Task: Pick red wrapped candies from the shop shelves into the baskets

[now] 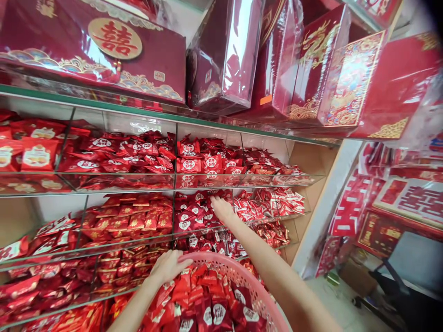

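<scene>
A pink plastic basket (273, 302) stands at the bottom, holding many red and dark red wrapped packets (207, 299), some with white labels. My left hand (168, 266) grips the basket's far-left rim, its thumb lying over the edge. My right hand (223, 210) reaches forward into a middle shelf compartment of dark red packets with white labels (188, 214). Its fingers are bent together at the packets near the divider; whatever is in them is hidden. Red and white packets (247, 207) lie just right of that hand.
Glass shelves (128, 184) with upright dividers and low front lips hold more red packets. Large wrapped gift boxes (152, 60) crowd the top shelf. To the right are a white side panel (318, 216), red decorations (353, 198) and a dark chair (404, 286) on the floor.
</scene>
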`<state>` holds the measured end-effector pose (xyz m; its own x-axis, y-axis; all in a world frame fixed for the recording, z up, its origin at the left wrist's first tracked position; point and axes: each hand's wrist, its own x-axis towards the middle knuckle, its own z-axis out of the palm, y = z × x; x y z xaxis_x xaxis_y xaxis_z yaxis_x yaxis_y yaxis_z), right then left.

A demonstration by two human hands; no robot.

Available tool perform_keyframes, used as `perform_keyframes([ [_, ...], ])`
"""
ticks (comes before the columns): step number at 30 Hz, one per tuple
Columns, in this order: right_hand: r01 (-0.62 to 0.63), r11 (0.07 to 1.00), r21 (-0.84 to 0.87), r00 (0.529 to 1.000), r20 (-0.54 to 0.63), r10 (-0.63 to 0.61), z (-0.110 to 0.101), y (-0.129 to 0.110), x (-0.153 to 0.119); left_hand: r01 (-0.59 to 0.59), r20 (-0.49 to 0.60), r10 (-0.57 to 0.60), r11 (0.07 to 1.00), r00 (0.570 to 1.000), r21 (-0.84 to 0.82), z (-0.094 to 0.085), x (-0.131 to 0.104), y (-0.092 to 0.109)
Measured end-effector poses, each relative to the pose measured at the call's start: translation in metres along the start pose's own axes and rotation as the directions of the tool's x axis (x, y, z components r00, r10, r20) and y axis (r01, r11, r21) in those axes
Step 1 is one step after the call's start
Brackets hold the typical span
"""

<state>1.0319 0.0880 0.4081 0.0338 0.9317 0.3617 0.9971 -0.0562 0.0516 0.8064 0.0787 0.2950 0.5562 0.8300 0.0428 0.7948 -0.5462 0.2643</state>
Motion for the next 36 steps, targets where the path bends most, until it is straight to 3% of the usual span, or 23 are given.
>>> perform_keyframes([
  [3, -0.028, 1.000, 0.002, 0.999, 0.016, 0.028, 0.002, 0.000, 0.003, 0.020, 0.010, -0.020, 1.000, 1.000, -0.001, -0.003, -0.002, -0.003],
  [8, -0.054, 0.997, 0.047, 0.998, 0.018, 0.053, -0.013, 0.001, 0.005, 0.025, 0.014, -0.025, 1.000, 1.000, 0.003, -0.001, -0.002, -0.012],
  [12, -0.073, 0.992, 0.106, 0.997, 0.039, 0.069, -0.021, -0.015, 0.010, 0.007, -0.012, -0.007, 1.000, 1.000, 0.017, 0.003, 0.001, -0.020],
  [19, -0.147, 0.974, 0.170, 0.984, 0.124, 0.127, -0.011, -0.057, 0.014, 0.024, 0.017, -0.024, 0.999, 1.000, 0.022, 0.003, 0.004, -0.021],
  [27, -0.201, 0.961, 0.188, 0.972, 0.162, 0.172, -0.001, -0.061, 0.010, 0.006, 0.045, -0.008, 0.999, 0.999, 0.046, 0.006, 0.008, -0.024],
  [32, -0.159, 0.955, 0.252, 0.985, 0.101, 0.138, -0.029, -0.050, -0.005, -0.011, 0.051, 0.008, 0.998, 0.999, 0.054, 0.004, 0.009, -0.023],
  [36, -0.034, 0.931, 0.364, 0.997, 0.075, 0.007, -0.057, -0.033, -0.054, -0.013, 0.057, 0.010, 0.998, 0.998, 0.060, 0.005, 0.010, -0.023],
])
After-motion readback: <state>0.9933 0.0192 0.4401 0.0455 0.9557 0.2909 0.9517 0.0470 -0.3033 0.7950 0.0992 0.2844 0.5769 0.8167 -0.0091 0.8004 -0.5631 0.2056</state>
